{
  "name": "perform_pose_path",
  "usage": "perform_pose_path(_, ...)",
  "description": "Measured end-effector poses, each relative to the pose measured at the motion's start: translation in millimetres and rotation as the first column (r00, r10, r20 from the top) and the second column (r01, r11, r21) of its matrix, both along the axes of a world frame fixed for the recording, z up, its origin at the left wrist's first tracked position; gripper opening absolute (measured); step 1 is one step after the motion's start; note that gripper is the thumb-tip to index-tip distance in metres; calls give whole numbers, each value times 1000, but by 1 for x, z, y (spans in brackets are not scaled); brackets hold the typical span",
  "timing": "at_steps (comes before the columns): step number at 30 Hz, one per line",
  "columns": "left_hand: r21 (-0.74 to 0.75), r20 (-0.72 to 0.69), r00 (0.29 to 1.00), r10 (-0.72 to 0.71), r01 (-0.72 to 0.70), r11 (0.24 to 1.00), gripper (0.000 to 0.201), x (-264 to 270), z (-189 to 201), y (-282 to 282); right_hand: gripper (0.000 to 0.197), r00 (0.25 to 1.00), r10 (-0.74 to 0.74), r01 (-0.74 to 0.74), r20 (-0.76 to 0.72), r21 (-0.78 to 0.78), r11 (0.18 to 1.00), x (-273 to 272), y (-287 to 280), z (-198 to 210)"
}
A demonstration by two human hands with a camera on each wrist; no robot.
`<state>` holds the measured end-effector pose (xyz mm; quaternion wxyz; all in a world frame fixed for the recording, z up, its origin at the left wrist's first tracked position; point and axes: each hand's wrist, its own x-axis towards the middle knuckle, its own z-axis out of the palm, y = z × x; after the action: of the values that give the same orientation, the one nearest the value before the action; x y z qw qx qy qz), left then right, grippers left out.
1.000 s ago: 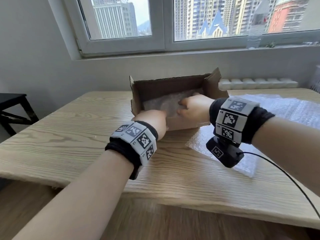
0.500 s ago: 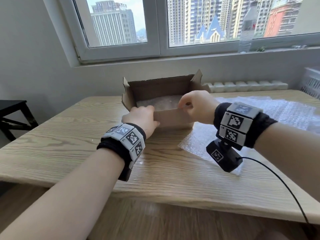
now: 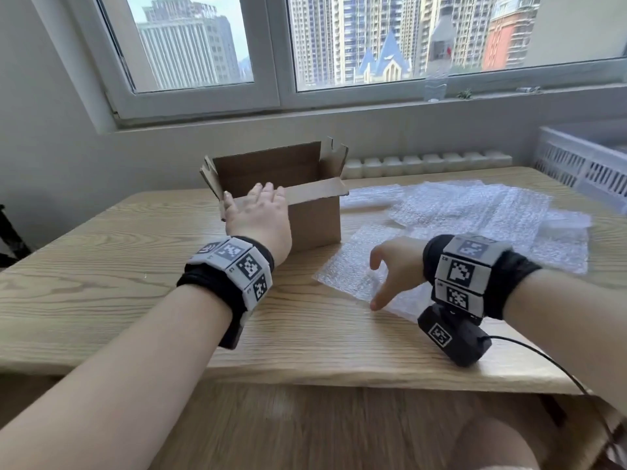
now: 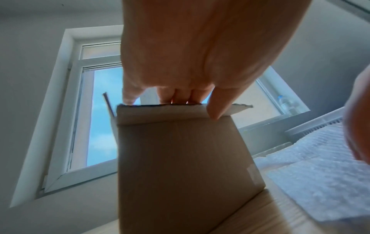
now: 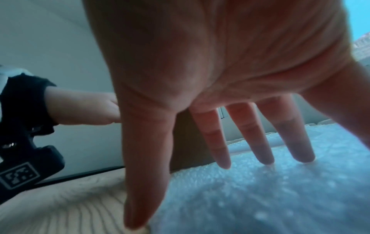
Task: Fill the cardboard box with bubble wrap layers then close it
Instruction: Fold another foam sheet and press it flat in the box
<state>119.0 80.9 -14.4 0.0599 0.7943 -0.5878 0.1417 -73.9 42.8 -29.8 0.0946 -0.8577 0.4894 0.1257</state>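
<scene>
An open brown cardboard box (image 3: 315,218) stands mid-table with its side flaps up. My left hand (image 3: 258,215) holds its near flap (image 3: 312,193). In the left wrist view my fingers (image 4: 180,95) reach over the flap's (image 4: 160,114) top edge and the thumb lies on its outer face. My right hand (image 3: 390,269) is spread, with straight fingertips (image 5: 224,163) touching a bubble wrap sheet (image 3: 349,273) (image 5: 260,197) to the right of the box. More bubble wrap sheets (image 3: 475,212) lie beyond it. The flap hides the inside of the box.
The wooden table (image 3: 101,266) reaches to the wall below the window. A water bottle (image 3: 437,62) stands on the sill. A white slatted basket (image 3: 583,161) sits at the far right. A row of white blocks (image 3: 424,162) runs behind the table.
Both hands were at the box, pressing bubble wrap inside and then at the near flap. My right hand has moved down and right onto the loose sheet. My left stays on the flap.
</scene>
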Motion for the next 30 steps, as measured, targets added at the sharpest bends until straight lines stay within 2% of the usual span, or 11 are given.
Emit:
perform_pose_path(4,-27,-12,978,-206,206,978,54,-28,-2,9,57,997,44,-46,-64,-35,998,1,4,-6)
perform_pose_path(8,8,-73,956,-285,286,958,46,-43,0,13,31,997,44,-50,-65,-102,994,-4,5,-6)
perform_pose_path(13,-84,-238,915,-325,314,946,41,-48,5,17,26,949,-70,137,309,-202,970,-23,1,12)
perform_pose_path(15,-135,-285,899,-331,304,943,35,-48,6,17,19,851,-115,249,513,-201,947,-32,-4,24)
perform_pose_path(17,-124,-335,884,-325,301,946,33,-50,7,15,27,700,-138,368,701,-187,911,-38,-12,33)
perform_pose_path(18,-102,-374,873,-312,296,950,35,-51,8,14,26,583,-141,406,800,-136,903,-41,-17,38)
perform_pose_path(20,-103,-469,830,-303,289,952,48,-54,11,11,19,269,-196,388,943,81,918,-46,-19,46)
perform_pose_path(22,-152,-582,757,-298,259,954,62,-58,17,10,20,35,-312,200,950,299,933,-49,-15,55)
perform_pose_path(24,-191,-699,662,-271,192,963,74,-59,23,7,21,-42,-381,-21,924,380,925,-53,-10,60)
perform_pose_path(26,-216,-810,536,-239,105,971,78,-57,28,1,20,-52,-407,-163,912,394,905,-57,-6,62)
perform_pose_path(30,-186,-967,180,-182,-5,983,73,-58,33,-3,20,-45,-441,-303,896,408,861,-67,-7,66)
